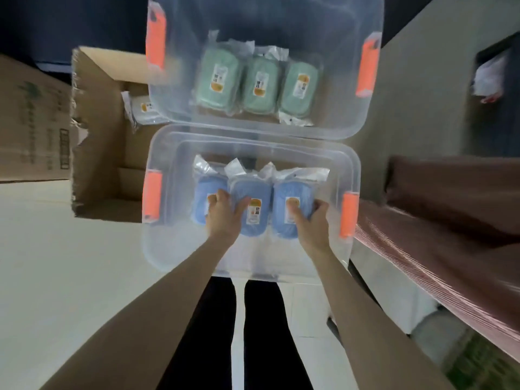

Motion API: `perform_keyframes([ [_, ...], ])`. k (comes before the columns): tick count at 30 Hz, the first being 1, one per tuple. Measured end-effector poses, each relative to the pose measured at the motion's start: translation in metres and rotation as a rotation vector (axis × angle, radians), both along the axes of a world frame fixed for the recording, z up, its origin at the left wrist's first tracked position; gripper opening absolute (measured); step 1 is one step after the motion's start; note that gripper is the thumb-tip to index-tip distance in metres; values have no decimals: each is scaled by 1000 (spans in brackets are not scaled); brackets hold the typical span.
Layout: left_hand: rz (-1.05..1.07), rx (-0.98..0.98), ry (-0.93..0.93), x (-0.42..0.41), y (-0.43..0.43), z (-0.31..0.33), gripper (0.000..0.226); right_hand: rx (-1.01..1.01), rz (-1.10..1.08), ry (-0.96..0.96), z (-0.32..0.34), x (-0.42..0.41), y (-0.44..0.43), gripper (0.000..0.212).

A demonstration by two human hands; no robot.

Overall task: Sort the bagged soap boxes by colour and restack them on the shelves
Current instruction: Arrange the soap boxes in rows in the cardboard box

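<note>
Open cardboard carton (95, 142) at left, just beside near clear bin (180, 249). Bare strip inside bin along near wall. Left hand (225, 212): fingers curled over left blue soap box (201, 198), thumb against middle blue soap box (253, 223). Right hand (309, 220) clasps right blue soap box (281, 229), fingers close to right wall. Far clear bin (180, 80) holds green soap boxes (260, 85). Maroon bedding (450, 206) flanks right.

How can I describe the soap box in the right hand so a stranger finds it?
Find the nearer clear bin. In its row of three, it is the rightmost blue box, beside the orange latch. Only this one sits in the grip of the right hand, thumb on its label.
</note>
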State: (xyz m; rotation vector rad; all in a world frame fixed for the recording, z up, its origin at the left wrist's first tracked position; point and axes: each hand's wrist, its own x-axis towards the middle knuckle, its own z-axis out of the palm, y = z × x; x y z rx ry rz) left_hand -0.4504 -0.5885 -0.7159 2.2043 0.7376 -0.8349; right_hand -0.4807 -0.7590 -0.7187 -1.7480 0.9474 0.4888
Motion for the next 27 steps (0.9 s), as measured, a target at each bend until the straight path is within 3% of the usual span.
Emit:
perform_keyframes([
  [7,-39,82,-80,1,-15,-50,42,-112,79,-27,-54,5,-8,42],
  [11,-75,148,-149,2,-14,-62,38,-207,225,28,-70,4,-14,55],
  [15,-157,172,-155,4,-11,-63,41,-222,217,-12,-69,5,-16,69],
  [23,-328,128,57,24,-3,-43,38,-245,428,202,-47,24,-23,62],
  [27,-441,143,148,30,5,-14,36,-277,612,202,-17,32,-29,62],
])
